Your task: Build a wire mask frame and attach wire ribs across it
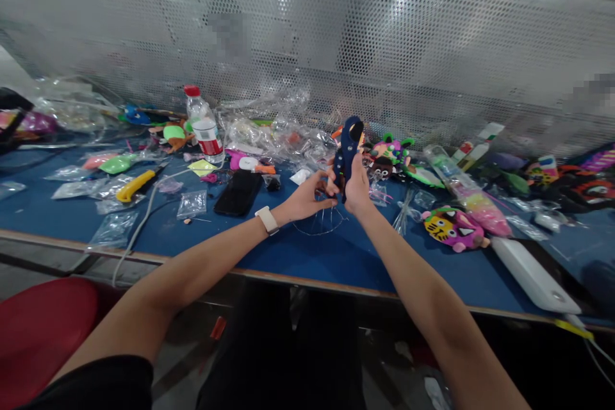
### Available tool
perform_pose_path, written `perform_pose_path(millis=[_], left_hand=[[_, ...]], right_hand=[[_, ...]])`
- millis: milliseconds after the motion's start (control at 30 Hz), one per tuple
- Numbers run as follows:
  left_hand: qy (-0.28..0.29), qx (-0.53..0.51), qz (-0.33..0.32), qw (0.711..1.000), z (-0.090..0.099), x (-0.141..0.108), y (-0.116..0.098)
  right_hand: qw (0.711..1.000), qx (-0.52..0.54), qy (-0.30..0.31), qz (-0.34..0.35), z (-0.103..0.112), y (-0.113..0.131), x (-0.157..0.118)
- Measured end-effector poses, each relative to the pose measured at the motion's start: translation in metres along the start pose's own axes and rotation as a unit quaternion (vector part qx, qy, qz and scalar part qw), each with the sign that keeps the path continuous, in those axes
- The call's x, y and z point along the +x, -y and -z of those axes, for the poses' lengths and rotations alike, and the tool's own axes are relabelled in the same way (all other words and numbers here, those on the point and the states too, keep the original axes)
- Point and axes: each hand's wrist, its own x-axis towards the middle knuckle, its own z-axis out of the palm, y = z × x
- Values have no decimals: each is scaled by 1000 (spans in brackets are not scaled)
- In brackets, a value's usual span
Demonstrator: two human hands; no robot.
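In my right hand (356, 187) I hold up a dark blue soft-looking piece (346, 152) with small pale dots and a black patch near its top; its exact kind I cannot make out. My left hand (312, 197), with a pale watch band at the wrist, is beside its lower end. The left fingers are bent as in a pinch, and what is between them is too small to tell. Beneath both hands a thin pale strand (317, 232) curves in a loop above the blue tabletop (307, 262).
To the left are a black phone (239, 192), a yellow utility knife (137, 186), small clear bags (192, 204) and a red-capped bottle (206, 131). On the right lie a colourful animal-faced piece (454, 229) and a white power bank (535, 275). A perforated metal panel (307, 25) stands behind.
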Motion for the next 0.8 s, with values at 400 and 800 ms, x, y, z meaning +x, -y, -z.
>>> perform_pose_path(millis=[400,800], left_hand=[[-6,30,23,999,1,0,-1],[20,422,-45,905,11,-2,-16]], right_hand=[[988,153,-1,-2,-8,4,-1],[982,183,-33,20,-4,10,-1]])
